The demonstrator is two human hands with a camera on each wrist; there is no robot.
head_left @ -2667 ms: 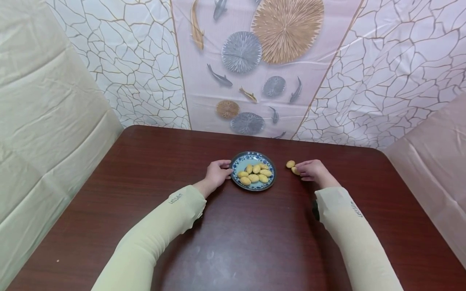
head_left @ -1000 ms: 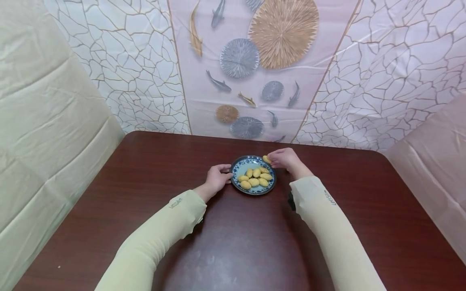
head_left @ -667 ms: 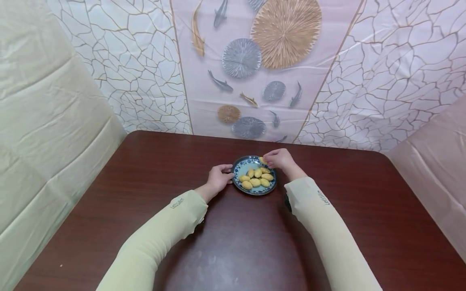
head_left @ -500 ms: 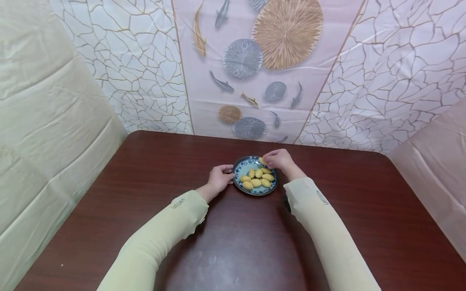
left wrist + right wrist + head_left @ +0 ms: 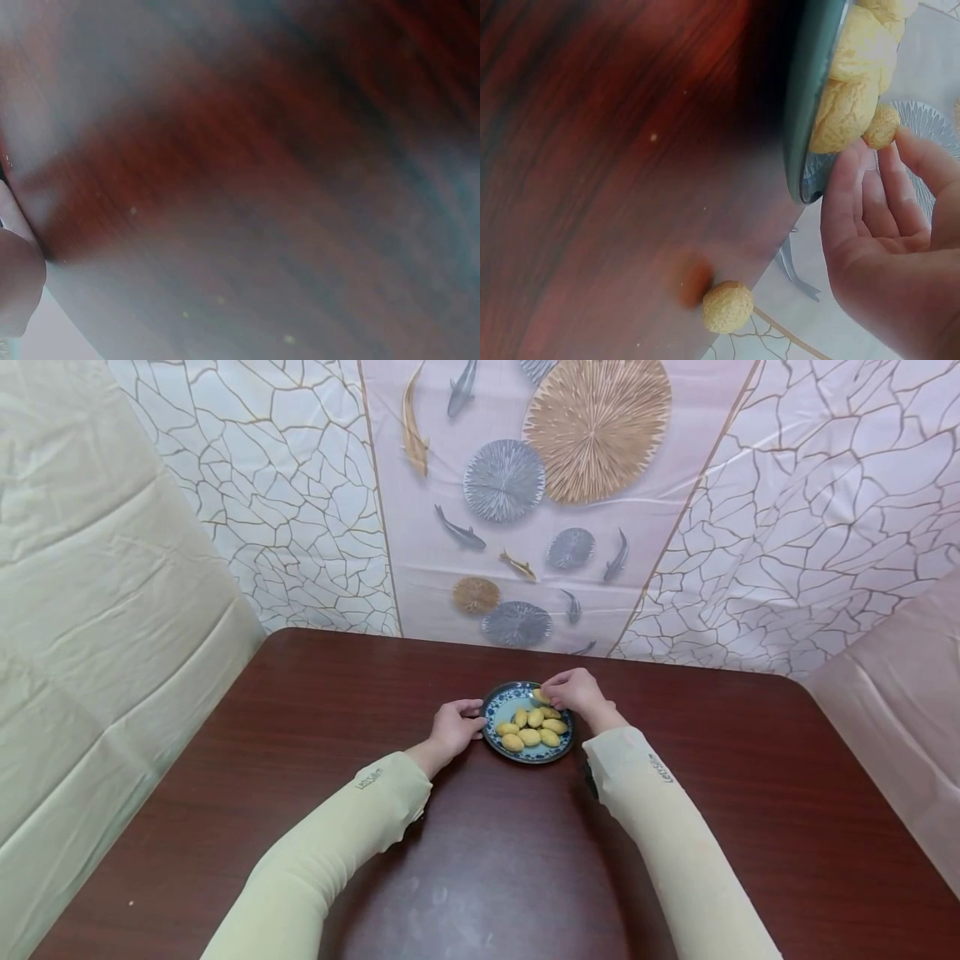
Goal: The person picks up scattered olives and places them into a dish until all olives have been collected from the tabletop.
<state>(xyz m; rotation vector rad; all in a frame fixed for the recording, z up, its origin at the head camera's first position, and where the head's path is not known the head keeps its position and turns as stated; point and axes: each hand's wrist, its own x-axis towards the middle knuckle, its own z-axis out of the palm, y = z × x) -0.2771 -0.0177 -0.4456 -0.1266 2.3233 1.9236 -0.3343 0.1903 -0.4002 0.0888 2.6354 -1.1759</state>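
Observation:
In the head view, a blue-patterned plate (image 5: 498,745) holds several small wrinkled yellow ovals (image 5: 529,737). My left hand (image 5: 452,727) is at the plate's left side, thumb and fingers spread and touching the rim. In the left wrist view only a bit of that hand (image 5: 19,277) shows at the left edge. At the plate's far right, my right hand (image 5: 577,692) pinches a yellow oval (image 5: 540,695) over the rim. The right wrist view shows this oval (image 5: 883,126) between thumb and fingertips, close by the ovals on the plate.
Another yellow oval (image 5: 727,307) lies on the dark wood table (image 5: 480,860), seen in the right wrist view; my right hand and wrist hide it from the head camera. Behind the table's far edge hangs a patterned cloth (image 5: 420,585).
My right hand has picked a yellow oval off the table and carried it left to the plate's far right rim, staying nearly still lately. The left hand keeps its place at the rim.

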